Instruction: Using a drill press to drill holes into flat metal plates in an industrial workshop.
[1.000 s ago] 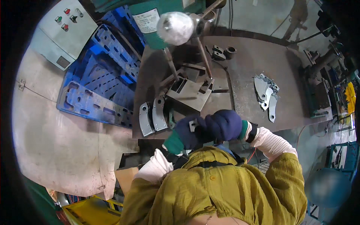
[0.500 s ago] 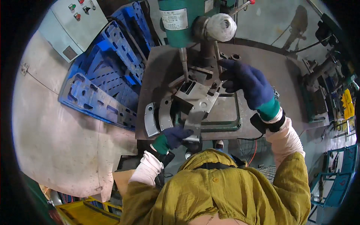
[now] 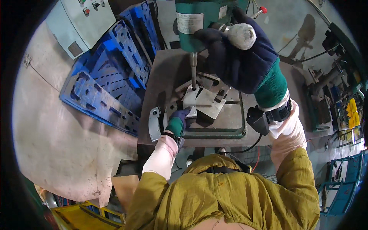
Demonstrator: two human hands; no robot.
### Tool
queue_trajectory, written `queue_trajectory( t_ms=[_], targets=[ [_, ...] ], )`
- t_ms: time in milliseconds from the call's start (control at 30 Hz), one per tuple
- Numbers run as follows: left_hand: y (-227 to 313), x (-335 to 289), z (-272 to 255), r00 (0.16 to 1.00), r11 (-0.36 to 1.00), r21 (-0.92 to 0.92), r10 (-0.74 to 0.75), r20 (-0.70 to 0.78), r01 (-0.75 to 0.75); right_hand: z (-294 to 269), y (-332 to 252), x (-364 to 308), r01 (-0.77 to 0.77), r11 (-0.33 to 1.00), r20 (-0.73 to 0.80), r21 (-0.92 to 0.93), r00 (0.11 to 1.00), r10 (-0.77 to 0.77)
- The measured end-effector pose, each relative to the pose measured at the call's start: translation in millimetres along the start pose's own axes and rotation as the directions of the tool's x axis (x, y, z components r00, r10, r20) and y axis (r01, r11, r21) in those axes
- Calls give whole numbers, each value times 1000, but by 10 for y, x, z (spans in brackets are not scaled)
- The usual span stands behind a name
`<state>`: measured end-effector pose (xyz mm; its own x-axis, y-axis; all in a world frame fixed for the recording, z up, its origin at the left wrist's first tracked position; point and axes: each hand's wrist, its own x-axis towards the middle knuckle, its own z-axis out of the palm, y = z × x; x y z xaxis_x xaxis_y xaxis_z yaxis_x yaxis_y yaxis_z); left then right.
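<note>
My left hand (image 3: 178,116), in a dark blue glove with a green cuff, grips the near end of a curved grey metal plate (image 3: 190,101). The plate lies on a blocky steel fixture (image 3: 211,102), its far end under the tip of a drill press spindle (image 3: 194,69). Whether the tip touches the plate I cannot tell. Raised beside the green machine head (image 3: 189,32), my gloved right hand (image 3: 245,57) is closed around a lever with a white-wrapped end (image 3: 242,36). Another curved plate (image 3: 154,123) rests on the table left of my left hand.
The fixture sits on a green-edged machine base (image 3: 218,132) on the brown worktable (image 3: 153,76). Blue plastic pallets (image 3: 103,101) lean at the left, below a grey control box (image 3: 82,28). Cluttered racks with a yellow cloth (image 3: 352,114) stand at the right.
My left hand has moved the curved plate away from me onto the fixture, under the spindle. My right hand has risen from beside the fixture to the wrapped lever.
</note>
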<state>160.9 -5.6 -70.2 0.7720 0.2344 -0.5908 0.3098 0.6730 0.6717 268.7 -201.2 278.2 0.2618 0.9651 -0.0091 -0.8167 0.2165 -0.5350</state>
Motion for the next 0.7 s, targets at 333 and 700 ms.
queue_trajectory(
  t_ms=[333, 700],
  targets=[
    [66, 1, 3, 984, 967, 245, 102, -148, -64, -306, 66, 44, 67, 991, 53, 118, 996, -74],
    [12, 30, -69, 968, 950, 259, 212, -133, -173, -824, 694, -38, 214, 690, 38, -691, 965, -261]
  ],
)
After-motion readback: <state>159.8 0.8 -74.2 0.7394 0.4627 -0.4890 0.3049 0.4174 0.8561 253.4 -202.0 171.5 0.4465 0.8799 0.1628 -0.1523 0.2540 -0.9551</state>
